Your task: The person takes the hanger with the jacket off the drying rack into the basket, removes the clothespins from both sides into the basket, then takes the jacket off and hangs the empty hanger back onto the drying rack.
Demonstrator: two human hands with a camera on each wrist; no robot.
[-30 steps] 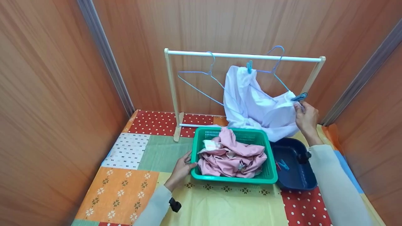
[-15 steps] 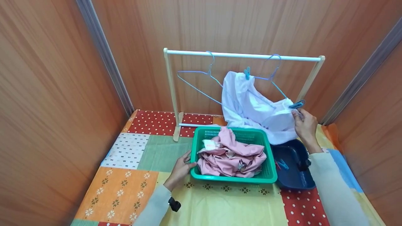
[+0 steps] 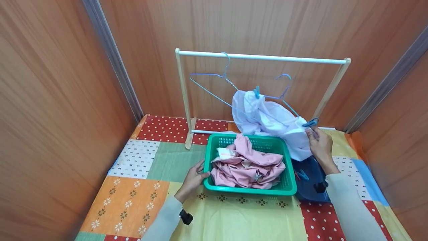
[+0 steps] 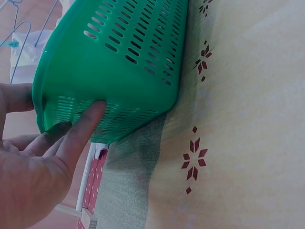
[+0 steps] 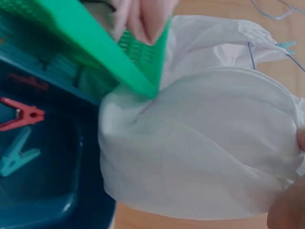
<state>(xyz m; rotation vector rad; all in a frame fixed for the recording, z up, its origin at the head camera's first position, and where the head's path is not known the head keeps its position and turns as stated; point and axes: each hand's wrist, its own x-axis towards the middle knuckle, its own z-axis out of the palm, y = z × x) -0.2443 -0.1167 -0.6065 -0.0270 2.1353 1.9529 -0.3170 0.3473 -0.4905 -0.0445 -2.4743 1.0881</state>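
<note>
Left hand point(image 3: 192, 180) grips the green basket point(image 3: 249, 191), right hand point(image 3: 321, 147) pinches white cloth point(image 3: 272, 118).

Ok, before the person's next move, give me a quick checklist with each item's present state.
1. Right hand holding the white cloth: ok, near one peg.
2. Hanger hook clear of the rail: ok, it sits below it.
3. Blue pegs on the cloth: ok, two clipped.
4. Left hand on the green basket: ok, at its left rim.
5. Cloth not touching the basket: cannot tell, they overlap in view.
6. Loose pegs inside the tray: ok, one red, one blue.
</note>
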